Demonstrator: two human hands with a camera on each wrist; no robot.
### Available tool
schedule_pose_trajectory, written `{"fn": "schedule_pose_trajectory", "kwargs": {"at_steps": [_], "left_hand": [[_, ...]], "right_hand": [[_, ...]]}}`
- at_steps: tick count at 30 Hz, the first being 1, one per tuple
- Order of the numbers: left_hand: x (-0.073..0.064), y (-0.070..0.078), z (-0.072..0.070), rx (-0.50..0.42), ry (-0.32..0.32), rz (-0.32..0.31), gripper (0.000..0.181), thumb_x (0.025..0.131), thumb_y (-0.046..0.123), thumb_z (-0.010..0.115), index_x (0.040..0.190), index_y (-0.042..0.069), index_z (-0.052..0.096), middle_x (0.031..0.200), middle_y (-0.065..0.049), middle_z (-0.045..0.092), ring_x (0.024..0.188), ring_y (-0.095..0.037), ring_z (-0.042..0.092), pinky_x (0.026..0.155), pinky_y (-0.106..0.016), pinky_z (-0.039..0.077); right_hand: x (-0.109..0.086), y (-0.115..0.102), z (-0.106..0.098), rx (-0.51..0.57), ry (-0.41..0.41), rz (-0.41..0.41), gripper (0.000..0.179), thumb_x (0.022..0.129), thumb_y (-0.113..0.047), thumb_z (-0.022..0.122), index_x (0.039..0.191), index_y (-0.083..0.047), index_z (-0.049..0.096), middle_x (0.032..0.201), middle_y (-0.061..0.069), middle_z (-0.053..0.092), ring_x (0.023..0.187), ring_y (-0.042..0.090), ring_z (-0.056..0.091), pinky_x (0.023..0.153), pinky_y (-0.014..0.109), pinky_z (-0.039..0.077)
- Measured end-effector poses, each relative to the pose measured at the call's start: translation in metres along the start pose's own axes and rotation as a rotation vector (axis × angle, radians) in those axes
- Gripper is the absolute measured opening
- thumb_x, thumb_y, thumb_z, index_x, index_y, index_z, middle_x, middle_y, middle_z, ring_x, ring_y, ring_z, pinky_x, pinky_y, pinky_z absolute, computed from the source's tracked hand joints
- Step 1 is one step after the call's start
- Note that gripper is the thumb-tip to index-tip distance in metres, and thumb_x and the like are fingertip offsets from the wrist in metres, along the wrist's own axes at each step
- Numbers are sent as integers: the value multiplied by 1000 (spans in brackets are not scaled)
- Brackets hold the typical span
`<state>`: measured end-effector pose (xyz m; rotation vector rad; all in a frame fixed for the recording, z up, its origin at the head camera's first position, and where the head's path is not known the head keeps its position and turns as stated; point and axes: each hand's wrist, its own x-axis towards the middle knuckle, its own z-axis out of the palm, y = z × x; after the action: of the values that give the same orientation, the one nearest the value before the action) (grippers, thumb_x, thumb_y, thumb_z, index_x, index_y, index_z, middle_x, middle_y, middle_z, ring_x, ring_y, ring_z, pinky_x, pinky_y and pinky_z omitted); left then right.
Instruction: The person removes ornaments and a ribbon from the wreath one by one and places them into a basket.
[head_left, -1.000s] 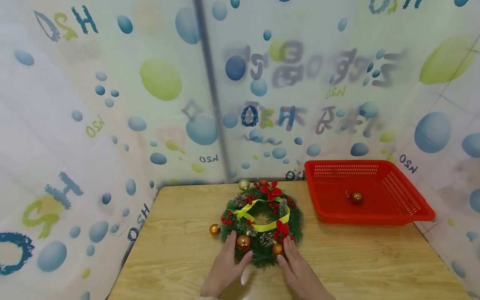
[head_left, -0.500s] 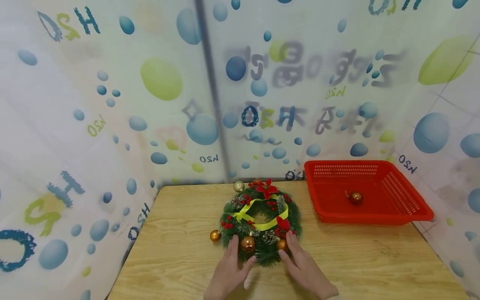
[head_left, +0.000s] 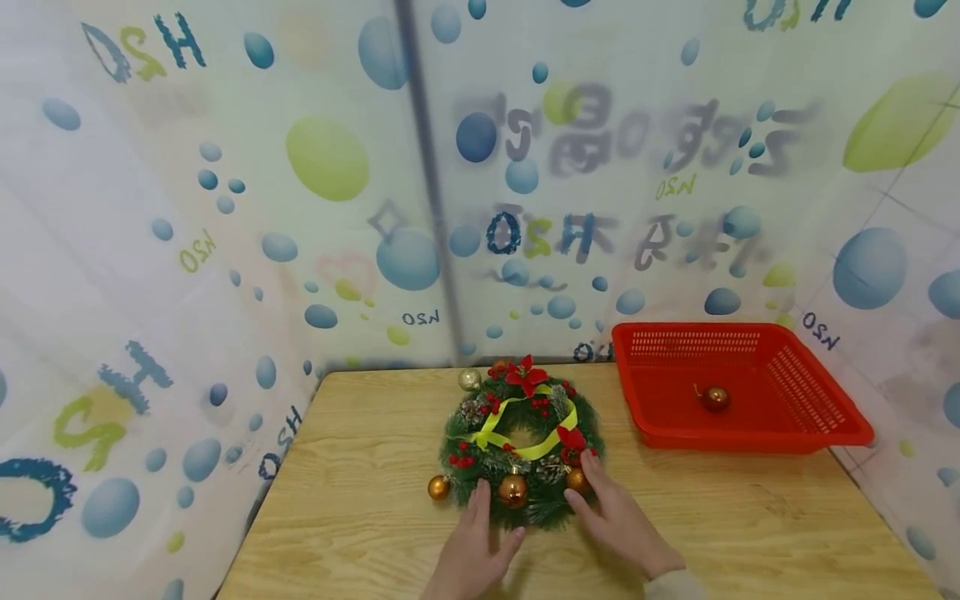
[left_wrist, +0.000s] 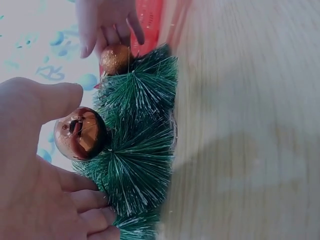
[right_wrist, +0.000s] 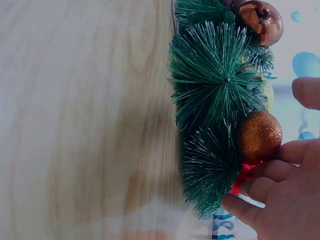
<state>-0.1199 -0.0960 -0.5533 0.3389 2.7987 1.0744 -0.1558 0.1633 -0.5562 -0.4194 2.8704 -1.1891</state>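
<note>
A green Christmas wreath [head_left: 551, 507] with red flowers, berries, pine cones and a yellow ribbon [head_left: 536, 450] lies on the wooden table. My left hand [head_left: 474, 548] is at its front edge, fingers extended along the needles, beside a shiny copper bauble [head_left: 513, 490]. In the left wrist view the thumb is close above that bauble [left_wrist: 82, 134]. At the front right, my right hand [head_left: 624, 518] rests its outstretched fingers against the wreath beside a glittery orange bauble [right_wrist: 259, 136]. A gold bauble [head_left: 438, 487] hangs out on the left, and a pale gold one [head_left: 469, 380] at the back.
Right of the wreath stands a red plastic basket [head_left: 720, 436] with a copper bauble [head_left: 716, 398] inside. A patterned curtain [head_left: 360, 275] closes off the back and sides of the table [head_left: 337, 500].
The wreath has turned counterclockwise: its front baubles shifted right and its back ones left. Both hands moved slightly right with it, the right hand also a little farther away.
</note>
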Motion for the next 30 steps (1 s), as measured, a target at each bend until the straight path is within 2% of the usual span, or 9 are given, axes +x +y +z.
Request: {"fn": "schedule_pose_trajectory", "kwargs": {"at_steps": [5,12,21,26,30], "left_hand": [[-3,4,3,24,16,17,94,99,56,56,157,-9,22,161,-33,27,145,-52,35,108,-66,41],[-6,10,7,49,18,25,95,97,53,61,157,-10,22,159,-34,29,143,-52,38,108,-64,42],[-5,14,17,62,24,22,94,98,53,60,157,-9,22,161,-33,28,144,-50,37,107,-64,43],[-5,15,18,67,15,14,92,98,50,61,157,-8,22,161,-32,28,145,-49,36,108,-63,42],[-6,14,16,62,44,33,87,100,44,62,157,-8,23,161,-30,29,144,-48,39,106,-61,45]], "right_hand": [[6,5,-4,15,-21,2,75,105,-42,54,157,4,24,163,22,24,150,39,28,119,55,30],[12,13,-7,20,16,-20,76,103,-42,58,156,3,29,160,25,29,147,40,34,117,55,33],[19,16,-13,20,-1,-4,79,101,-45,60,157,1,29,162,23,29,148,40,32,118,55,31],[20,18,-14,29,7,-1,77,101,-44,61,157,0,30,162,21,31,148,40,33,118,57,32],[20,19,-13,28,23,-13,76,100,-41,63,156,1,32,161,21,32,148,39,35,117,56,34]]}}
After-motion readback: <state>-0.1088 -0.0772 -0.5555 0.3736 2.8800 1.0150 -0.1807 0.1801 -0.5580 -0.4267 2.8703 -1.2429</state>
